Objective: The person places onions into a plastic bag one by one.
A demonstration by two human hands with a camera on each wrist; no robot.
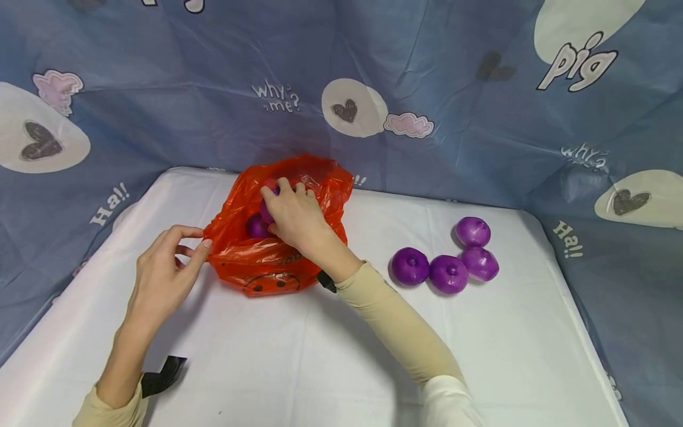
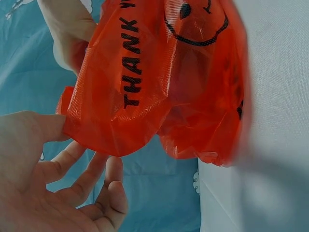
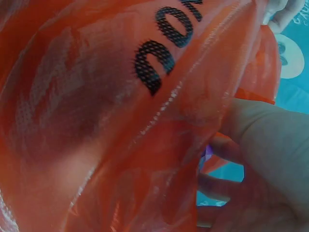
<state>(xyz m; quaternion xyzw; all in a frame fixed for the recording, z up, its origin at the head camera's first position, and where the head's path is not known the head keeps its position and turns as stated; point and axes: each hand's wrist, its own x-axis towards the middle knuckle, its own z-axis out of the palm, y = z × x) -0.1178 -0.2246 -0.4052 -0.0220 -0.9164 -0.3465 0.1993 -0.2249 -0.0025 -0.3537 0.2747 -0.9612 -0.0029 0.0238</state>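
An orange plastic bag printed with black letters and a smiley lies open on the white table. My left hand pinches the bag's left rim between thumb and forefinger; the left wrist view shows the thumb on the bag. My right hand reaches into the bag's mouth and grips a purple onion. A second purple onion lies inside beside it. The right wrist view is filled by the bag, with the curled fingers behind the film.
Several purple onions lie in a cluster on the table to the right of the bag. A blue patterned cloth walls the table at the back and both sides. A black strap hangs at my left wrist.
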